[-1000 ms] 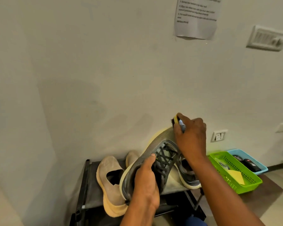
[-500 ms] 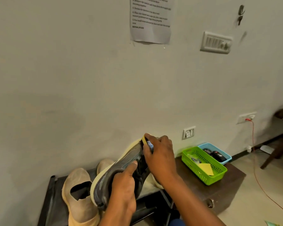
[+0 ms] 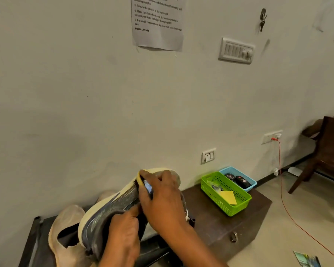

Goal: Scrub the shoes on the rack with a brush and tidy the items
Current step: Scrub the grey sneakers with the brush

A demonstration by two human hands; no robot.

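My left hand gripped the grey shoe while my right hand, at its two o'clock, clutched the brush against it.

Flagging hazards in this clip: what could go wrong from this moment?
The left hand alone holds the grey shoe tilted above the rack while the right hand presses the brush near the toe; hard strokes might twist it loose onto the beige shoe. Brushed dirt may fall on that shoe.
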